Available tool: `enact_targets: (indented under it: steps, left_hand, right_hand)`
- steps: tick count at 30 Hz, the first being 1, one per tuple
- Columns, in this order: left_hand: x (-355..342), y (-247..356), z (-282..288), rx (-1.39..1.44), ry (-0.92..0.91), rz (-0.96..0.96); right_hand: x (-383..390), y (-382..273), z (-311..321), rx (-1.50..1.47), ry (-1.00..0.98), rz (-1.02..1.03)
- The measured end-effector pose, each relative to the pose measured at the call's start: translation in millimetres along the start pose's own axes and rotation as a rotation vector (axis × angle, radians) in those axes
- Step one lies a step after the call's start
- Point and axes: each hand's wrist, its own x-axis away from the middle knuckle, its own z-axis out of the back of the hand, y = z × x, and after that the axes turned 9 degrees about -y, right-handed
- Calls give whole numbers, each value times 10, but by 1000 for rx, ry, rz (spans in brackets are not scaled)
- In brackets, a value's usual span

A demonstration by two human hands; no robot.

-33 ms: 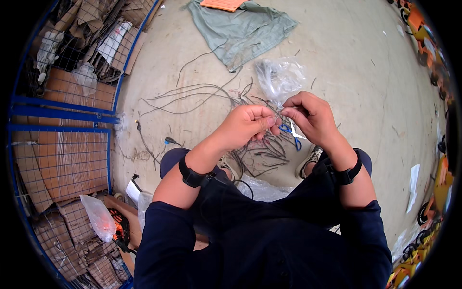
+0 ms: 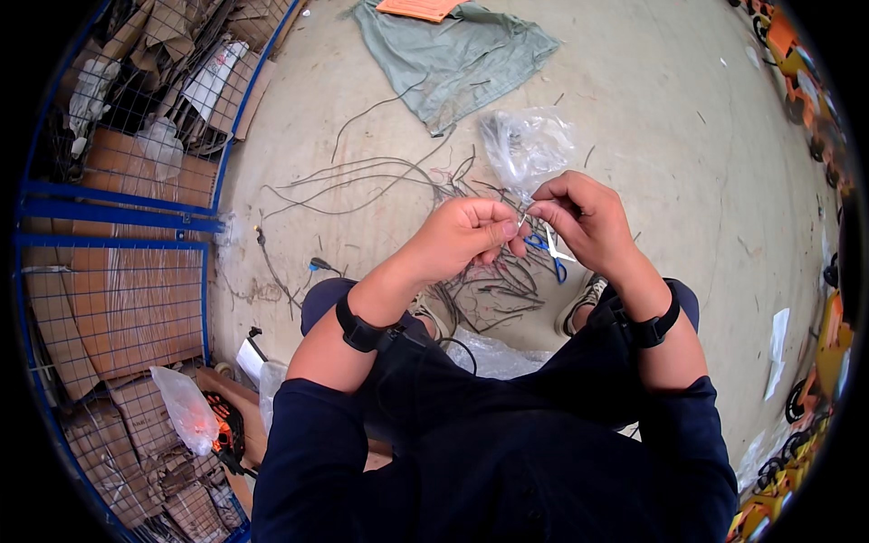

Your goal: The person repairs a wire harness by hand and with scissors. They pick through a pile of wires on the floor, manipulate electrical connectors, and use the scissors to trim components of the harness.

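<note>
We pinch a thin wire [image 2: 523,218] between thumb and fingers of our left hand [image 2: 466,239] and right hand [image 2: 586,222], its short visible length bridging them, slanting up rightward, about equally near both.

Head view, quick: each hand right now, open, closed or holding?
Left hand: closed, pinching what looks like a thin wire.
Right hand: closed, apparently pinching the same wire's other end.
</note>
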Motion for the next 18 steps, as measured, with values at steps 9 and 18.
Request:
enact_targets:
  steps: [9,18]
  left_hand:
    - [49,-84,55,506,-158,-110]
    - [-12,-58,64,297,282,-224]
  right_hand:
    - [55,34,-208,29,-36,1]
    - [146,-56,-386,126,-170,88]
